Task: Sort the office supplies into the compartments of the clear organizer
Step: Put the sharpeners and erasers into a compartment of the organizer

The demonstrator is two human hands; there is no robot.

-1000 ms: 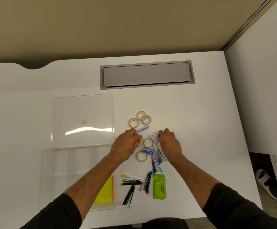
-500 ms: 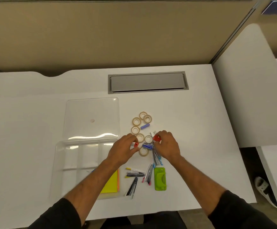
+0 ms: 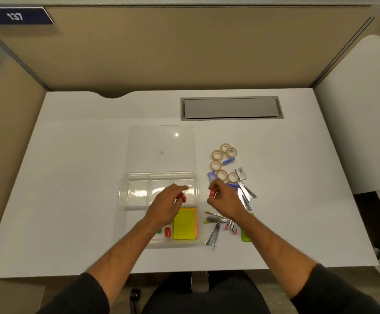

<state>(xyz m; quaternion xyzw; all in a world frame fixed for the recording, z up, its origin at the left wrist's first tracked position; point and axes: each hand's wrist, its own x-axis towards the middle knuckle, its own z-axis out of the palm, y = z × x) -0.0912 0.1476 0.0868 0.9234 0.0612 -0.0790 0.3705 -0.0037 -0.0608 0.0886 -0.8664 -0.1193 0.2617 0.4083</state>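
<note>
Sorting has barely begun: sticky notes (image 3: 184, 224) and a few small pieces lie in the organizer (image 3: 125, 200) near the table's front edge. My left hand (image 3: 165, 206) pinches a red piece over it; my right hand (image 3: 226, 201) pinches another beside it. Staplers (image 3: 215, 232) and tape rolls (image 3: 217, 154) farther back wait unsorted.

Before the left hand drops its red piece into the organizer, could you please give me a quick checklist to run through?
1. Left hand grips a red piece: ok.
2. Hand is over the organizer: ok.
3. Lid is off, lying behind: ok.
4. Red item already in a near compartment, so a matching spot exists: ok.
5. Which compartment lies under the hand: cannot tell.
6. Right hand, pinching its own red piece, is outside the organizer: ok.
</note>
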